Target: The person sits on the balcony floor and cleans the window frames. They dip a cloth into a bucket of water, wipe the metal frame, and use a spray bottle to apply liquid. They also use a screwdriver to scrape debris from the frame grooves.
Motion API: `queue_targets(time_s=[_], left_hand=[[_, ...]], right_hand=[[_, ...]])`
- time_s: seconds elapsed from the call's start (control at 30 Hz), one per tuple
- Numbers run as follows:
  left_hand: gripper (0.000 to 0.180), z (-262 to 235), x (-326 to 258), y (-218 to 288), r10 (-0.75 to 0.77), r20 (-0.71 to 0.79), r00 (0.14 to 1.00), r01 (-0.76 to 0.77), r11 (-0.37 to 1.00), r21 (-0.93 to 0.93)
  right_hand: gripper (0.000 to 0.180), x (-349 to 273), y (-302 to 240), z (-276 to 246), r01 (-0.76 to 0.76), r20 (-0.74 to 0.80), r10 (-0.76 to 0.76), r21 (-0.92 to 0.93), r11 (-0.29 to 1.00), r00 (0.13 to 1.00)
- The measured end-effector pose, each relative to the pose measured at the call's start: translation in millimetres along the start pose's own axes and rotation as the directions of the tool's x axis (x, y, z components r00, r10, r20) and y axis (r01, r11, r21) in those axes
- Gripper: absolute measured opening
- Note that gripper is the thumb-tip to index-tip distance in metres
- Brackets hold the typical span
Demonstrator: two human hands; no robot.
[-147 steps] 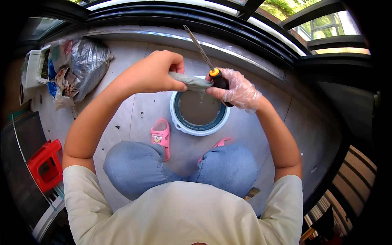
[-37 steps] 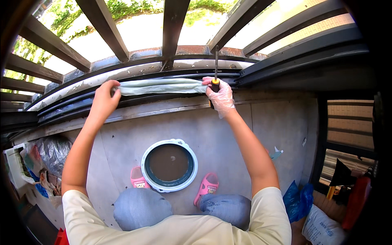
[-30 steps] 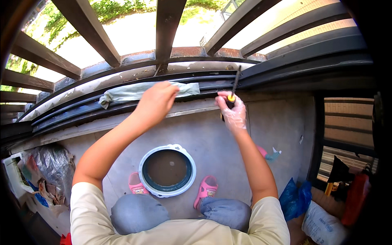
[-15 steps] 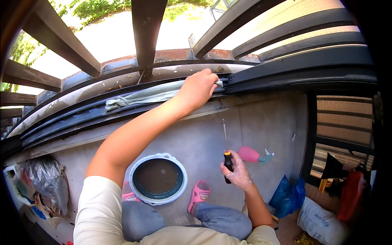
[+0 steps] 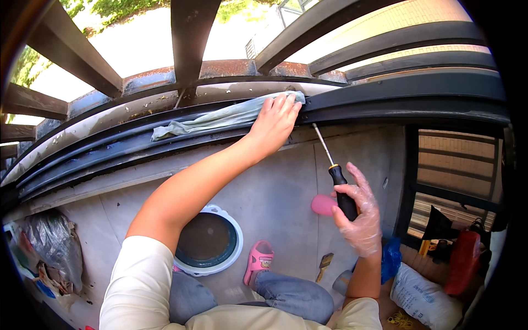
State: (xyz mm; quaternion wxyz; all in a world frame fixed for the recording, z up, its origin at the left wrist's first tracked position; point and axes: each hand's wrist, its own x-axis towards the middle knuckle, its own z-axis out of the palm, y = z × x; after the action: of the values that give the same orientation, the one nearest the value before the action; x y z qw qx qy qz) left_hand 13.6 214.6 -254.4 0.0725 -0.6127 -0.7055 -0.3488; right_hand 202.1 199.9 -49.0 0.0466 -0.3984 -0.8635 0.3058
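Left hand (image 5: 273,124) flat on pale green cloth (image 5: 220,118) along the window track's (image 5: 110,151) top edge; probably soft, limp, best bunched. Gloved right hand (image 5: 357,217) clenched around screwdriver (image 5: 334,171) handle.

A pale green cloth (image 5: 223,117) lies along the dark window track (image 5: 385,104); below, the grey tiled floor (image 5: 275,192) bears a white-rimmed basin (image 5: 208,242), a brush (image 5: 324,265) and what may be a white sack (image 5: 423,297).

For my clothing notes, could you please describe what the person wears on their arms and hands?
The left hand is bare, its arm uncovered up to a short cream sleeve. The right hand wears a thin, transparent, crinkled plastic glove; the forearm is bare.
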Motion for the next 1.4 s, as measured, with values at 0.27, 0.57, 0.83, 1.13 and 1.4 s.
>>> queue_targets(time_s=[0.27, 0.57, 0.83, 1.13, 1.4], left_hand=[[0.037, 1.9, 3.3, 2.5, -0.012, 0.217, 0.976, -0.004, 0.997, 0.072], [0.044, 8.6, -2.9, 4.6, -0.050, 0.076, 0.996, 0.048, 0.999, 0.023], [0.044, 8.7, -2.4, 4.7, -0.054, 0.142, 0.988, 0.055, 0.999, 0.001], [0.042, 15.5, -1.2, 8.2, -0.081, 0.063, 0.995, 0.085, 0.994, -0.072], [0.040, 18.3, 4.2, 14.7, -0.120, 0.073, 0.990, 0.122, 0.992, -0.024]], right_hand=[[0.042, 43.2, -48.2, -29.4, 0.093, -0.032, -0.089, 0.475, 0.875, 0.996], [0.019, 105.3, -57.1, 9.1, -0.120, -0.148, 0.117, -0.012, 0.993, 0.982], [0.026, 131.7, -30.1, 24.9, -0.108, -0.149, 0.081, -0.180, 0.978, 0.986], [0.040, 144.1, -53.4, 21.8, -0.002, 0.157, 0.126, -0.620, 0.785, 0.980], [0.028, 165.1, -73.6, 34.7, 0.247, 0.387, 0.338, -0.888, 0.388, 0.858]])
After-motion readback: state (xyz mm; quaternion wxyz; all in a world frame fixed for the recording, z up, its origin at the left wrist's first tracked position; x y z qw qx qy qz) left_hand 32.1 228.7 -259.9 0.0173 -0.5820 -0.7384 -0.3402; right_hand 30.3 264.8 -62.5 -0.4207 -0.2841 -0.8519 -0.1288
